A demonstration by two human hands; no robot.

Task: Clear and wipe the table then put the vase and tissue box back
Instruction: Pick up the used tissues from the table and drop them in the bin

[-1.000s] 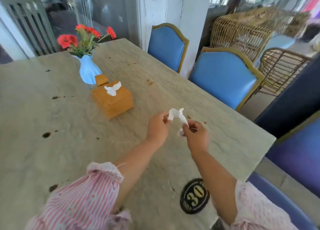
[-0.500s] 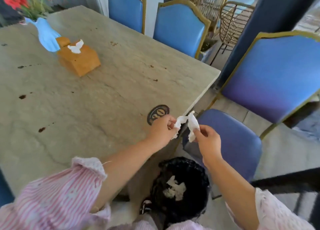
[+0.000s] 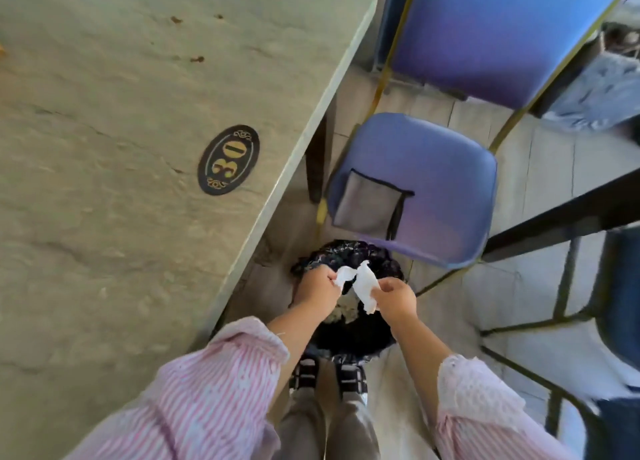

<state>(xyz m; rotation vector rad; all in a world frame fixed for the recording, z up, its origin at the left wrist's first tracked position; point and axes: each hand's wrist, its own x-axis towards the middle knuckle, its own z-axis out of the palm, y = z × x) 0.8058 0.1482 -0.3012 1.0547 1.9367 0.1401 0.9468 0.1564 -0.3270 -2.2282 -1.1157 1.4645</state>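
Note:
A crumpled white tissue [image 3: 360, 285] hangs between both hands, right above a black-lined waste bin [image 3: 360, 335] on the floor. My left hand [image 3: 317, 286] pinches its left end and my right hand [image 3: 394, 298] pinches its right side. Some pale waste lies inside the bin. The stone table [image 3: 104, 148] fills the left half of the view, with brown stains [image 3: 195, 58] near its far part and a black oval "30" plaque [image 3: 228, 159]. The vase and tissue box are out of view.
A blue chair [image 3: 433, 182] with gold legs stands just beyond the bin, a grey cloth [image 3: 369, 203] lying on its seat. Black metal bars [image 3: 561, 217] and another chair lie to the right. My feet [image 3: 329, 376] are at the bin's near edge.
My view has swung from the tabletop down to the floor. Both hands carried the tissue off the table's edge and lowered it over the bin. The vase and tissue box left the view.

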